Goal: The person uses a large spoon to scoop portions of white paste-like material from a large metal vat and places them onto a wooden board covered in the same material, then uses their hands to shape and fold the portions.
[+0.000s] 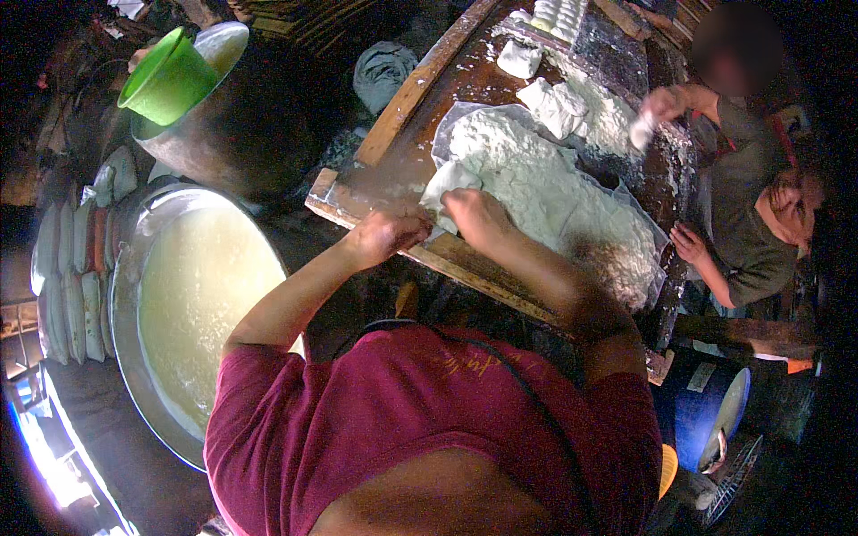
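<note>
My right hand (pixel 478 217) is closed at the near left corner of the table, its fingers pinching a small white cloth bundle (pixel 450 181). Beside it, my left hand (pixel 386 238) is also closed, fingertips at the cloth's near edge by the wooden rim. Just past both hands lies a heap of soft, crumbly white curd (pixel 545 183) on a clear plastic sheet. Farther back on the table sit folded white cloth bundles (pixel 554 105) and a square white packet (pixel 519 59). What lies inside the cloth at my fingers is hidden.
On the left stands a wide metal basin (pixel 125 357) of pale yellowish liquid. Behind it, a green bucket (pixel 161 80) rests on a large vat (pixel 223 152). Across the table a co-worker's hand (pixel 660 105) holds something white. A blue drum (pixel 702 402) stands at the right.
</note>
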The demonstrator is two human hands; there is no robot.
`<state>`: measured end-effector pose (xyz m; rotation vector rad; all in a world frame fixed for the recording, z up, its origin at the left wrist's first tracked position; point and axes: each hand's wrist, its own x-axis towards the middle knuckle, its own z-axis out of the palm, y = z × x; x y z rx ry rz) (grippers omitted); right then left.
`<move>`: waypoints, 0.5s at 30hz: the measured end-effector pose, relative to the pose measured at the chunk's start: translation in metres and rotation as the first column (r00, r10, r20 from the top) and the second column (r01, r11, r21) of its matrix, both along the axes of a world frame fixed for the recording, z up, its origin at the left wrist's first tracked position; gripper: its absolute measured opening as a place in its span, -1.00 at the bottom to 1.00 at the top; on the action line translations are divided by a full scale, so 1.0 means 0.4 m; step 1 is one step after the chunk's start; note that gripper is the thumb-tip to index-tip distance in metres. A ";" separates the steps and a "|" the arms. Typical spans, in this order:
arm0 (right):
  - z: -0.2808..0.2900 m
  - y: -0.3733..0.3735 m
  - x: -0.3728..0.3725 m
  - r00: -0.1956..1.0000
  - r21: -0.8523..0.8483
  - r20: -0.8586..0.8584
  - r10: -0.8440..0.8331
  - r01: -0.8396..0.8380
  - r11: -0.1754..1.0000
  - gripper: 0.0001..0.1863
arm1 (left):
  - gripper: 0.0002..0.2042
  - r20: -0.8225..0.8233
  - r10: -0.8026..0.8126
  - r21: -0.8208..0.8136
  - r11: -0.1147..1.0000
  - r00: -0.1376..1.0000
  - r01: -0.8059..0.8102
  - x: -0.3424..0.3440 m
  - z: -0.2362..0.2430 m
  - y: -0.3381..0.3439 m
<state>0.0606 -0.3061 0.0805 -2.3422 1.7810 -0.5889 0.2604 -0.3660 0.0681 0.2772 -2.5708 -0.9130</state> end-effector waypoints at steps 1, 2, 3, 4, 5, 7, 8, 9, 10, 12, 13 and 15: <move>-0.012 -0.007 0.016 0.995 0.007 -0.097 -0.012 0.013 1.000 -0.87 | -0.91 0.031 0.019 -0.032 0.999 0.999 -0.018 -0.009 0.010 -0.013; -0.011 -0.022 0.010 0.998 -0.040 -0.054 -0.038 0.036 0.999 -0.87 | -0.93 0.061 0.041 -0.064 0.997 0.997 -0.037 -0.018 0.022 -0.026; -0.005 -0.048 -0.002 0.998 -0.086 -0.010 -0.062 0.061 0.994 -0.87 | -0.93 -0.063 0.101 -0.086 0.991 0.993 -0.107 -0.031 0.035 -0.037; 0.021 -0.082 -0.007 0.996 -0.136 0.037 -0.075 0.079 0.988 -0.87 | -0.93 -0.187 0.163 -0.103 0.977 0.969 -0.184 -0.049 0.069 -0.053; 0.113 -0.096 -0.005 0.980 0.037 0.109 -0.168 0.165 0.986 -0.85 | -0.93 -0.307 0.209 -0.107 0.962 0.929 -0.251 -0.069 0.106 -0.065; 0.159 -0.175 -0.034 0.960 -0.030 0.268 -0.081 0.092 0.995 -0.91 | -0.87 -0.180 0.334 -0.047 0.936 0.925 -0.347 -0.092 0.196 -0.097; 0.190 -0.208 -0.049 0.936 0.033 0.352 -0.003 -0.009 0.999 -0.91 | -0.84 -0.109 0.400 -0.021 0.914 0.910 -0.404 -0.099 0.231 -0.109; 0.180 -0.243 -0.075 0.943 0.043 0.334 -0.011 -0.004 0.999 -0.90 | -0.84 -0.152 0.307 -0.028 0.949 0.939 -0.315 -0.119 0.253 -0.127; 0.167 -0.272 -0.092 0.949 0.110 0.315 -0.008 -0.028 0.994 -0.88 | -0.84 -0.192 0.220 -0.039 0.972 0.956 -0.231 -0.136 0.267 -0.149; 0.107 -0.293 -0.096 0.921 0.049 0.382 0.078 -0.104 0.993 -0.81 | -0.84 -0.250 0.103 -0.030 0.993 0.963 -0.114 -0.155 0.268 -0.180; 0.040 -0.300 -0.108 0.880 -0.084 0.451 0.149 -0.124 0.989 -0.78 | -0.84 -0.275 0.055 -0.010 0.998 0.960 -0.060 -0.176 0.261 -0.197; -0.093 -0.293 -0.116 0.954 0.159 0.255 -0.156 0.118 0.980 -0.74 | -0.83 -0.264 0.061 0.037 0.998 0.962 -0.053 -0.190 0.238 -0.233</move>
